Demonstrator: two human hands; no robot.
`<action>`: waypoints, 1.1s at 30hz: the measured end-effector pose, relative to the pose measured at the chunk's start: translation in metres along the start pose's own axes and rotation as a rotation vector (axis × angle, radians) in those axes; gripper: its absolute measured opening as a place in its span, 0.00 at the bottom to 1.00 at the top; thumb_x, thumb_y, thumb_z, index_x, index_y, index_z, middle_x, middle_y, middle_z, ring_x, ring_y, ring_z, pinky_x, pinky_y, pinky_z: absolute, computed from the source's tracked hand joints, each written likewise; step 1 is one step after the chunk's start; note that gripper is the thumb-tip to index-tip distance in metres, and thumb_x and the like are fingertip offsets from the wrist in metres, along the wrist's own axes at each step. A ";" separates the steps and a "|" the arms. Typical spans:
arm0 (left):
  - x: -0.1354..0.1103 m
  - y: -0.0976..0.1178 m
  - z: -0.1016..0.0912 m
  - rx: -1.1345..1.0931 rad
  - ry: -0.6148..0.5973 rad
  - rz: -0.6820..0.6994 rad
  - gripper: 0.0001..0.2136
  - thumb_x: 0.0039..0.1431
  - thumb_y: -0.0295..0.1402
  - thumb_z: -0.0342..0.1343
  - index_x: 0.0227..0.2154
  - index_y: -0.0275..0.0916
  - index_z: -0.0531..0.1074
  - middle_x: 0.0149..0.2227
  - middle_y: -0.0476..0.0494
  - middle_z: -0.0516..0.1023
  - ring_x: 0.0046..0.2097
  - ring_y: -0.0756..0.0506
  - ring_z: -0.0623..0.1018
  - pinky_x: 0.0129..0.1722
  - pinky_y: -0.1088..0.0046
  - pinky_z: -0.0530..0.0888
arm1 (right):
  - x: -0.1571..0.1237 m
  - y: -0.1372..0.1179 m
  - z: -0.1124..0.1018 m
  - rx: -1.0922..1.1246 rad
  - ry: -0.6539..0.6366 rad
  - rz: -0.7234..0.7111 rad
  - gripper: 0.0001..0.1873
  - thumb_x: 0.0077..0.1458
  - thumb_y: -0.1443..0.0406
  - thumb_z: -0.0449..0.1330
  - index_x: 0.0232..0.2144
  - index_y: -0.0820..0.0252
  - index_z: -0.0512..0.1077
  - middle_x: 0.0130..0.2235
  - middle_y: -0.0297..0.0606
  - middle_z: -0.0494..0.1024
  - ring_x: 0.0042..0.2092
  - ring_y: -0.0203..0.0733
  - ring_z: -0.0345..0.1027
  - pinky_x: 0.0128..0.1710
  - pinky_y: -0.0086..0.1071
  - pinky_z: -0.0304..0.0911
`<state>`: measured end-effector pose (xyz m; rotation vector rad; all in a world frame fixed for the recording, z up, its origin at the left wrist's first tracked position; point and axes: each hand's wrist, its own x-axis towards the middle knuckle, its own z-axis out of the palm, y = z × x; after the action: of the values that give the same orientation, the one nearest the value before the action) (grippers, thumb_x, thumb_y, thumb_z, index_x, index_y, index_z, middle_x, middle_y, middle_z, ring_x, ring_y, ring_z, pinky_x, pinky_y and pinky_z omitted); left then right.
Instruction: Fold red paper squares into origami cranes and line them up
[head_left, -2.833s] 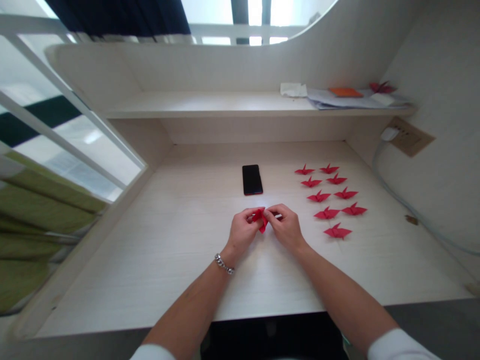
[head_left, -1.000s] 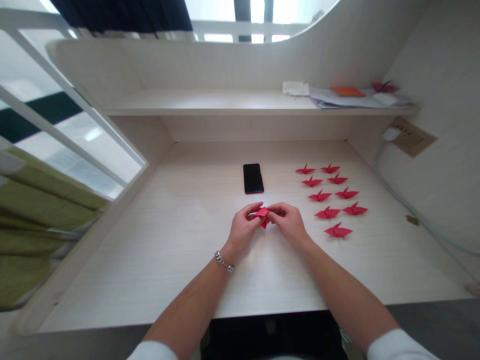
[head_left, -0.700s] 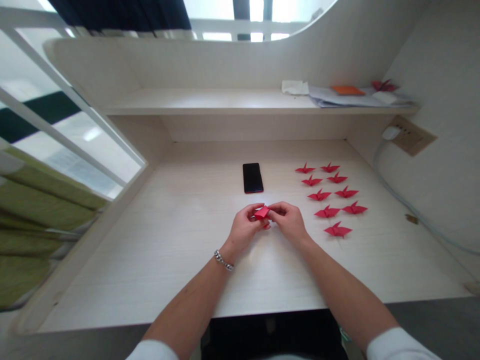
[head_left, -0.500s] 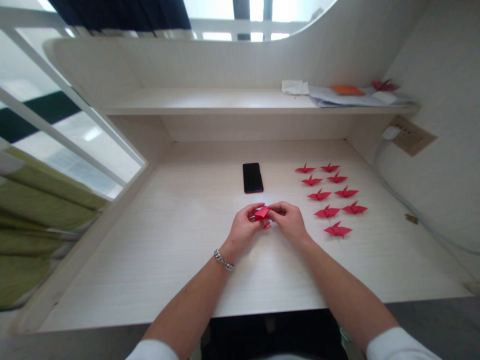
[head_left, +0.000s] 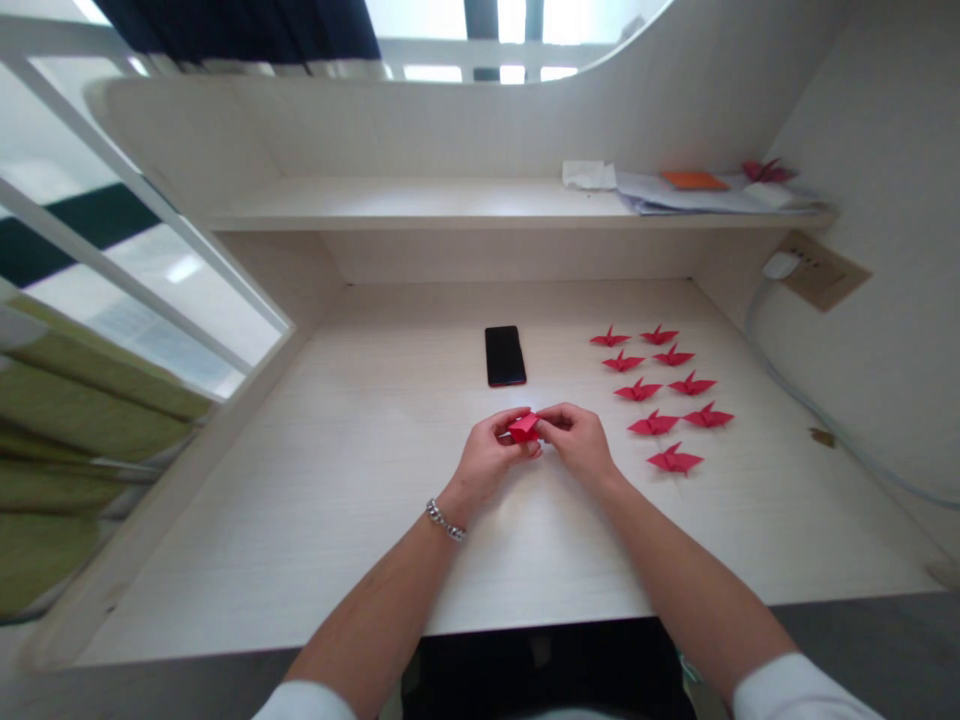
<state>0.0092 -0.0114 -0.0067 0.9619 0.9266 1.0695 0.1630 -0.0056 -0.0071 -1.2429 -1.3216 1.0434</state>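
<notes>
Between my two hands is a small piece of folded red paper [head_left: 524,427], held just above the desk. My left hand [head_left: 491,450] pinches it from the left, with a chain bracelet [head_left: 445,521] round that wrist. On the other side, the fingertips of my right hand [head_left: 575,440] are closed on the paper's right edge. Fingers cover part of the paper, so its exact fold cannot be made out. To the right, several red paper cranes [head_left: 653,423] stand in two slanting columns. The nearest crane [head_left: 676,459] sits by itself at the front.
Beyond my hands a black phone [head_left: 505,355] lies flat on the pale desk [head_left: 300,500]. A shelf [head_left: 420,197] at the back bears papers [head_left: 675,192] and an orange sheet [head_left: 694,180]. At right, a cable [head_left: 802,390] runs from a wall socket [head_left: 825,272].
The folded red paper has tilted slightly in my fingers, and the lower red bit below it shows less now. Both hands stay in nearly the same place.
</notes>
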 end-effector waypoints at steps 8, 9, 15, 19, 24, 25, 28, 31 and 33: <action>-0.003 0.004 -0.001 -0.050 -0.058 -0.042 0.31 0.38 0.27 0.70 0.50 0.33 0.72 0.46 0.34 0.77 0.40 0.43 0.79 0.43 0.63 0.76 | 0.001 0.000 -0.001 0.011 -0.002 0.033 0.11 0.44 0.61 0.64 0.31 0.62 0.78 0.31 0.41 0.81 0.33 0.43 0.74 0.34 0.33 0.69; -0.003 0.004 -0.001 -0.055 -0.055 -0.050 0.28 0.41 0.29 0.69 0.49 0.34 0.72 0.45 0.34 0.77 0.39 0.44 0.79 0.42 0.62 0.76 | 0.001 -0.001 -0.001 0.022 -0.008 0.044 0.11 0.44 0.62 0.64 0.31 0.63 0.78 0.31 0.41 0.81 0.32 0.43 0.74 0.33 0.33 0.69; 0.002 0.000 -0.003 0.079 0.050 0.037 0.20 0.44 0.36 0.68 0.42 0.34 0.77 0.40 0.35 0.80 0.36 0.44 0.80 0.37 0.67 0.77 | 0.001 0.000 -0.001 0.021 -0.089 0.117 0.12 0.42 0.61 0.65 0.29 0.64 0.78 0.24 0.39 0.79 0.26 0.39 0.71 0.27 0.30 0.66; 0.005 -0.003 -0.006 0.129 0.088 0.073 0.17 0.42 0.38 0.69 0.34 0.33 0.79 0.34 0.37 0.81 0.33 0.44 0.79 0.36 0.68 0.77 | 0.001 0.000 -0.001 0.053 -0.143 0.159 0.14 0.42 0.58 0.66 0.29 0.64 0.78 0.23 0.39 0.78 0.24 0.38 0.70 0.25 0.29 0.65; 0.004 -0.001 -0.007 0.210 0.095 0.113 0.15 0.42 0.38 0.68 0.33 0.34 0.79 0.34 0.38 0.81 0.36 0.43 0.79 0.38 0.68 0.76 | 0.001 0.000 -0.002 0.028 -0.164 0.206 0.14 0.42 0.58 0.66 0.29 0.64 0.79 0.23 0.38 0.78 0.23 0.37 0.68 0.24 0.28 0.63; 0.004 0.000 -0.008 0.227 0.096 0.127 0.15 0.43 0.37 0.68 0.34 0.34 0.79 0.35 0.38 0.81 0.36 0.43 0.79 0.38 0.68 0.75 | 0.001 0.000 -0.002 0.021 -0.178 0.220 0.14 0.43 0.58 0.66 0.28 0.64 0.79 0.22 0.38 0.78 0.23 0.36 0.68 0.23 0.28 0.63; 0.003 0.001 -0.008 0.254 0.108 0.159 0.14 0.44 0.38 0.67 0.32 0.35 0.80 0.34 0.39 0.81 0.35 0.44 0.79 0.37 0.70 0.75 | 0.000 0.001 -0.003 0.013 -0.221 0.241 0.13 0.43 0.58 0.66 0.27 0.64 0.79 0.21 0.37 0.77 0.22 0.36 0.67 0.22 0.27 0.61; 0.002 0.002 -0.007 0.264 0.116 0.178 0.12 0.47 0.40 0.65 0.29 0.35 0.79 0.30 0.41 0.80 0.32 0.46 0.77 0.34 0.72 0.73 | 0.000 0.002 -0.003 0.021 -0.244 0.245 0.13 0.42 0.58 0.67 0.25 0.64 0.79 0.20 0.37 0.76 0.22 0.36 0.67 0.21 0.27 0.61; 0.001 0.004 -0.006 0.289 0.122 0.187 0.12 0.49 0.41 0.64 0.29 0.35 0.79 0.30 0.42 0.80 0.32 0.46 0.77 0.33 0.73 0.73 | 0.000 0.002 -0.003 0.030 -0.251 0.248 0.14 0.42 0.57 0.67 0.25 0.64 0.79 0.19 0.37 0.76 0.22 0.36 0.66 0.21 0.27 0.61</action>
<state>0.0025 -0.0087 -0.0051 1.2518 1.1294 1.1815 0.1664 -0.0058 -0.0085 -1.3081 -1.3554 1.4278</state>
